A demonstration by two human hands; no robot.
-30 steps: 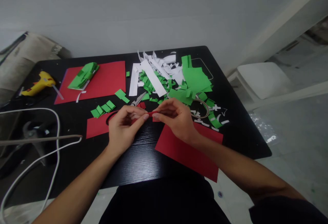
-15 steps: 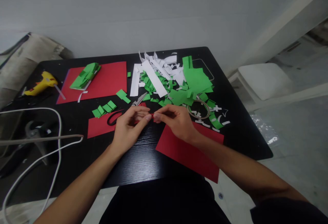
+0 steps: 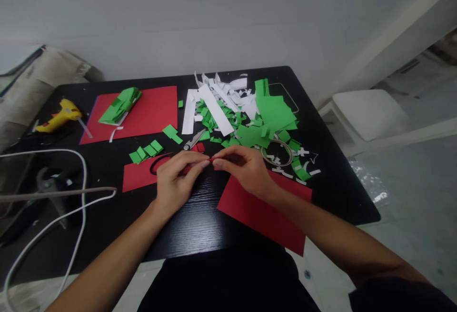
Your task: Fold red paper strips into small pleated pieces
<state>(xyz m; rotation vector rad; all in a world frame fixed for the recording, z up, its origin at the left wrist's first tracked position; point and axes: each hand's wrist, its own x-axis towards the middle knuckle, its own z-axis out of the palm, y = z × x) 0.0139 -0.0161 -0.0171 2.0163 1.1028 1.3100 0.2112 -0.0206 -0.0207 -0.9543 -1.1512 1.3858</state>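
Between my fingertips is a small piece of red paper (image 3: 210, 160), mostly hidden by them. My left hand (image 3: 178, 176) pinches its left side, and my right hand (image 3: 246, 166) pinches its right side. Black-handled scissors (image 3: 194, 139) lie partly under my left hand, blades pointing up and right. Small red paper bits (image 3: 198, 147) rest just beyond the fingers. Below my right forearm lies a larger red sheet (image 3: 257, 212), reaching past the table's front edge. Another red strip (image 3: 137, 176) lies left of my left hand.
Green scraps (image 3: 210, 119) and white strips (image 3: 216, 110) are heaped at the back, beside a tape roll (image 3: 277, 153). Folded green squares (image 3: 146, 151) sit at left. A yellow glue gun (image 3: 60, 115), pliers (image 3: 52, 188) and a white cable (image 3: 84, 212) occupy the left side.
The fingers of my left hand have closed in, uncovering more of the red bits beyond them. My right hand stays nearly in place, still pinching.
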